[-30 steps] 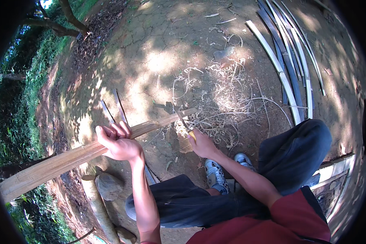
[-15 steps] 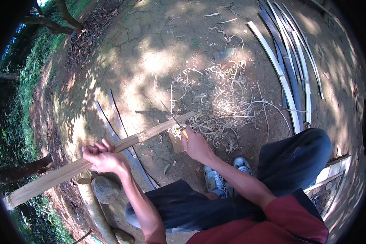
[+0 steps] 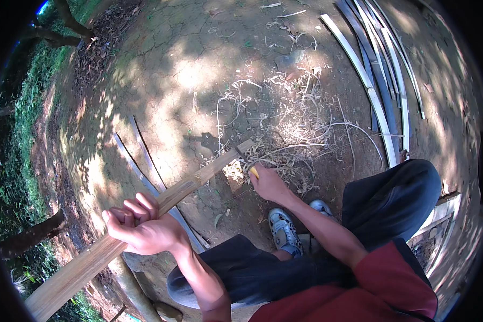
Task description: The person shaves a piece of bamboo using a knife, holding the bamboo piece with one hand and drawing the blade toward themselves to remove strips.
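Head view, looking down from a seated person's own eyes onto bare, cracked earth (image 3: 161, 64) dappled with sun and shade. The left hand (image 3: 139, 228) is closed in a full fist around a long, flat, pale brown bamboo slat (image 3: 198, 180), gripping it a little below its middle. The slat runs diagonally from the lower left edge of the picture up toward the centre, where its far end sits just above the ground. The right hand (image 3: 268, 182) is wrapped tightly around a small knife with a yellow handle (image 3: 252, 170), held right at that far end; the blade itself is too small to make out clearly. Just beyond lies a loose heap of pale curled bamboo shavings (image 3: 290, 129). Two thin grey bamboo strips (image 3: 139, 155) lie on the earth under the slat. At upper right, well apart, a bundle of long whitish and grey split bamboo strips (image 3: 381, 91) curves along the ground. The person's dark trousers (image 3: 392, 198), a red shirt (image 3: 370, 290) and a grey-and-white sports shoe (image 3: 282, 231) fill the lower right. Green grass (image 3: 21, 118) borders the left.

This looks like a shaving or splitting step at the slat's tip. The next stroke would call for a firm left-hand hold and a blade kept angled away from the body.
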Demonstrator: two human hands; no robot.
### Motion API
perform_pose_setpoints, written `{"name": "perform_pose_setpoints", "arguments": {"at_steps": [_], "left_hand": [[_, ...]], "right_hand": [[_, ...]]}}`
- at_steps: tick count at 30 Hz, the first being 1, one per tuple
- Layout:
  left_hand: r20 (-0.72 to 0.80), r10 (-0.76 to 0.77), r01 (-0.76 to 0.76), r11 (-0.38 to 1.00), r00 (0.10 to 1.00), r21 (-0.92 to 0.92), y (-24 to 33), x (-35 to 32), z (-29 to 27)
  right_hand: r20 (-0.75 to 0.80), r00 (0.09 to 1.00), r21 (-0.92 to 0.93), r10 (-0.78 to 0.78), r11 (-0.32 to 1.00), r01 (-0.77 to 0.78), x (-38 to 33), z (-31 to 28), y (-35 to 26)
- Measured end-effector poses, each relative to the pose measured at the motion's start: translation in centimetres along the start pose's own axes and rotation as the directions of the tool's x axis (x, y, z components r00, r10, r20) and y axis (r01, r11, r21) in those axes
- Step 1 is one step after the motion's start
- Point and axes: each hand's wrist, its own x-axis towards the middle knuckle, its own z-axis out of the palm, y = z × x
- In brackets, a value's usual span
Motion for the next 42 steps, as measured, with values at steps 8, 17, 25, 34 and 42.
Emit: {"name": "perform_pose_setpoints", "arguments": {"at_steps": [8, 17, 25, 34, 42], "left_hand": [[-0.050, 0.015, -0.011, 0.996, 0.999, 0.085, -0.7, 1.6, 0.6], [0.089, -0.027, 0.018, 0.995, 0.996, 0.098, -0.7, 2.5, -1.4], [0.171, -0.028, 0.024, 0.999, 0.985, 0.024, -0.9, 2.2, -1.1], [0.119, -0.033, 0.027, 0.998, 0.992, 0.052, -0.5, 1.4, -0.8], [0.116, -0.004, -0.005, 0.997, 0.993, 0.073, -0.5, 1.5, -0.4]], "right_hand": [[-0.018, 0.999, 0.007, 0.035, 0.999, -0.035, 1.0, 1.2, -0.5], [-0.051, 0.995, -0.080, 0.086, 0.993, -0.090, 0.9, 2.0, 0.1], [-0.073, 0.997, 0.052, -0.011, 0.999, 0.015, 1.0, 1.9, -1.0], [-0.019, 0.997, -0.029, 0.074, 0.997, -0.075, 2.5, 1.6, 1.6], [-0.105, 0.990, -0.075, 0.090, 0.992, -0.098, 4.6, 2.9, 5.6]]}}
